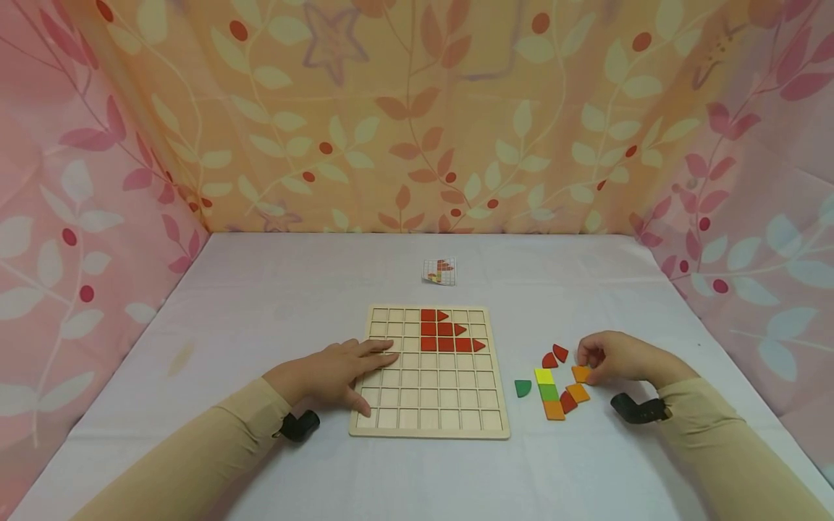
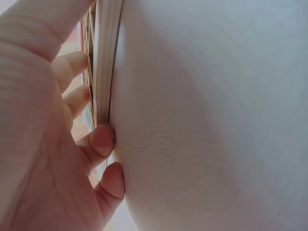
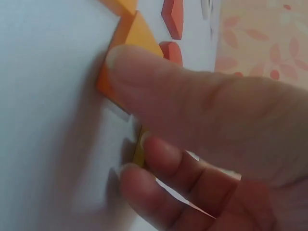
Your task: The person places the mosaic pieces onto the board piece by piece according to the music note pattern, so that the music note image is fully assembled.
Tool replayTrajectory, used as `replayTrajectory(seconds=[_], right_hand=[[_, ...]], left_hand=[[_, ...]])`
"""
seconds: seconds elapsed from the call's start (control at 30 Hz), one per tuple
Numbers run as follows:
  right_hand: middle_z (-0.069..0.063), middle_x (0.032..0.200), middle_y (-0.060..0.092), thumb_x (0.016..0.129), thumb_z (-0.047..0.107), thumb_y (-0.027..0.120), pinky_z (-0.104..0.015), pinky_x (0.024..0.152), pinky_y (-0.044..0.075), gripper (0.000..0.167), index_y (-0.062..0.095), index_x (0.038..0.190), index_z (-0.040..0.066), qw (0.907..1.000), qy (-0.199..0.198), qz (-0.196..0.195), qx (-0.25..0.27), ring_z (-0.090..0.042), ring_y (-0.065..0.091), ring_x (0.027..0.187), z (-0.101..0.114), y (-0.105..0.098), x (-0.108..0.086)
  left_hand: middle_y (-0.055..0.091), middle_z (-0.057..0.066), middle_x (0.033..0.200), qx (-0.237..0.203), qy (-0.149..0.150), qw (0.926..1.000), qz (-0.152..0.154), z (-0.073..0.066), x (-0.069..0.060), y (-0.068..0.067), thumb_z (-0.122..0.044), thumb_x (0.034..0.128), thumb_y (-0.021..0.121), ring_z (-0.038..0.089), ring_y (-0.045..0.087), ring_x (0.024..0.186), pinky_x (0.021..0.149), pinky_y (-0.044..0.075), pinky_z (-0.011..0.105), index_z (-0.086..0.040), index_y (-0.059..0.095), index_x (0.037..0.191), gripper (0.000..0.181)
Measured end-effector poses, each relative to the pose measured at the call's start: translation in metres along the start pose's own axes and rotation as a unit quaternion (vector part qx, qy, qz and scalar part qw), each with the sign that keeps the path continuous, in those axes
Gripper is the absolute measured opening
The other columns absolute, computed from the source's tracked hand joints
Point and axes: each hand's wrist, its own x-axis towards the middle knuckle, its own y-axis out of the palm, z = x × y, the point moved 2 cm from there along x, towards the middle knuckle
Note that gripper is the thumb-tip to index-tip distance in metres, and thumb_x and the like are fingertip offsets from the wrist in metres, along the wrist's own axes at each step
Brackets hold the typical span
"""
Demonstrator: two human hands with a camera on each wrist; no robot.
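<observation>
My left hand (image 1: 332, 369) rests over the left edge of a wooden grid board (image 1: 430, 432), fingers spread on top and the thumb at the lower edge. The left wrist view shows fingertips along the board's side (image 2: 107, 62). Red square and pointed tiles (image 1: 446, 329) fill three short rows at the board's top. My right hand (image 1: 619, 358) pinches an orange square tile (image 1: 579, 374) on the cloth. Its thumb lies across that tile (image 3: 137, 36) in the right wrist view; the index finger's contact is hidden. A yellowish sliver (image 3: 139, 151) shows beside the other fingertips.
Right of the board lie a green quarter-round tile (image 1: 523, 388), a yellow tile (image 1: 544, 376), a light green tile (image 1: 549, 392), orange tiles (image 1: 554, 411) and several red curved pieces (image 1: 550, 360). A small printed pattern card (image 1: 439, 271) lies behind the board. Patterned cloth walls enclose the table.
</observation>
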Motion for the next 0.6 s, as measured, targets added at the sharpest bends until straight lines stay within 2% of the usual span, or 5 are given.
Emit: replayTrajectory(seconds=[0.23, 0.33, 0.43, 0.6], right_hand=[[-0.002, 0.068, 0.051, 0.072, 0.015, 0.076, -0.032, 0.062, 0.038, 0.02, 0.057, 0.075, 0.011, 1.0, 0.006, 0.004, -0.004, -0.019, 0.046, 0.07, 0.01, -0.005, 0.005], [-0.001, 0.067, 0.053, 0.075, 0.017, 0.074, -0.031, 0.062, 0.038, 0.016, 0.059, 0.074, 0.012, 1.0, -0.003, 0.003, -0.006, -0.019, 0.047, 0.071, 0.018, -0.01, 0.009], [-0.001, 0.068, 0.053, 0.078, 0.016, 0.072, -0.031, 0.061, 0.039, 0.014, 0.059, 0.076, 0.012, 0.9997, -0.023, -0.002, -0.005, -0.019, 0.048, 0.07, 0.03, -0.014, 0.015], [-0.004, 0.073, 0.059, 0.081, 0.015, 0.069, -0.034, 0.061, 0.045, 0.009, 0.061, 0.081, 0.011, 0.9991, -0.034, 0.0, 0.025, -0.023, 0.053, 0.068, 0.059, -0.013, 0.025]], left_hand=[[0.006, -0.011, 0.153, 0.0, -0.003, 1.0, -0.004, 0.002, 0.001, 0.001, -0.068, 0.0676, 0.056, 0.037, 0.014, 0.136, 0.104, 0.017, 0.056, -0.035, 0.016, 0.146, 0.094], [0.006, -0.012, 0.153, 0.0, -0.004, 1.0, -0.003, 0.001, 0.001, 0.001, -0.068, 0.0674, 0.056, 0.037, 0.014, 0.136, 0.104, 0.018, 0.056, -0.036, 0.016, 0.146, 0.094], [0.006, -0.011, 0.153, 0.0, -0.004, 1.0, -0.003, 0.001, 0.001, 0.001, -0.067, 0.0674, 0.057, 0.037, 0.014, 0.136, 0.104, 0.018, 0.056, -0.035, 0.016, 0.146, 0.094], [0.007, -0.011, 0.153, 0.0, -0.004, 1.0, -0.002, 0.001, 0.0, 0.002, -0.068, 0.0675, 0.057, 0.036, 0.014, 0.136, 0.104, 0.018, 0.056, -0.035, 0.017, 0.146, 0.094]])
